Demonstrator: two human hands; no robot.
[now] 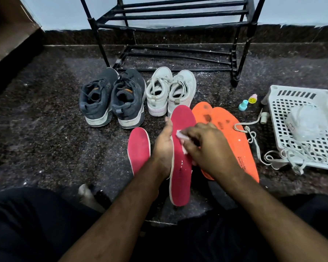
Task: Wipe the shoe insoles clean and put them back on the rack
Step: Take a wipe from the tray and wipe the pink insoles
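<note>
At the centre of the frame we see the left hand cupped along the left edge of a red insole, its fingers curled round that edge and holding the insole tilted up off the floor, toe end toward the top of the frame. The right hand lies over the insole's upper half, its fingers curled and pinching a small white wipe that is pressed flat against the red surface. A second red insole lies flat on the dark speckled floor just left of the left hand. To the right, partly behind the right hand, two orange insoles overlap on the floor, their upper parts marked with dark stains. In the upper middle of the frame stands the black metal rack, its shelves bare bars. Just below it a pair of dark grey trainers sits beside a pair of white trainers, heels toward us. At the right edge a white plastic basket holds something in clear wrapping, with white shoelaces trailing out onto the floor. Just left of the basket stand two small bottles, one teal-capped, one with a yellow smiley face.
</note>
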